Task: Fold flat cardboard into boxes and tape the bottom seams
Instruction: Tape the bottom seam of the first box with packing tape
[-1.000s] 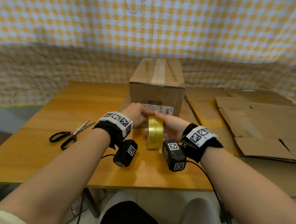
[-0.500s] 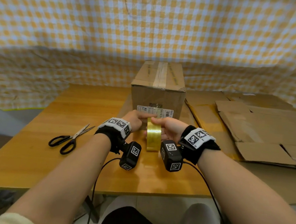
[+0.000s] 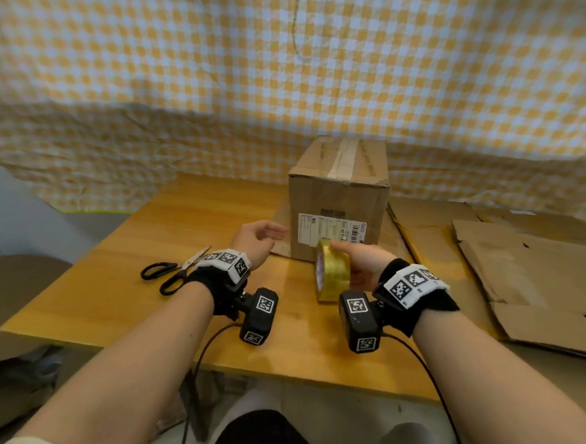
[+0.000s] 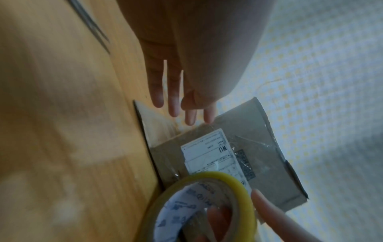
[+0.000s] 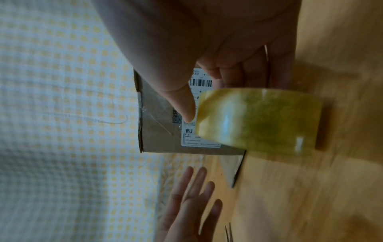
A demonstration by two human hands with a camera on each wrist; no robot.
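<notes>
Left hand [image 3: 258, 240] open with fingers spread, right hand [image 3: 361, 265] gripping tape roll [image 3: 331, 275]

Blurred by motion in both wrist views: table [image 4: 51, 114]. Cut off at six o'clock: tape roll [image 4: 207, 204]. Hidden behind it: label's [image 5: 199, 140] three o'clock part.

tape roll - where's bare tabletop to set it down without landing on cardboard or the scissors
Bare wood lies between the scissors and the box, under the open left hand, and along the near table edge. The right is crowded with flat cardboard. The right hand holds the tape roll.
</notes>
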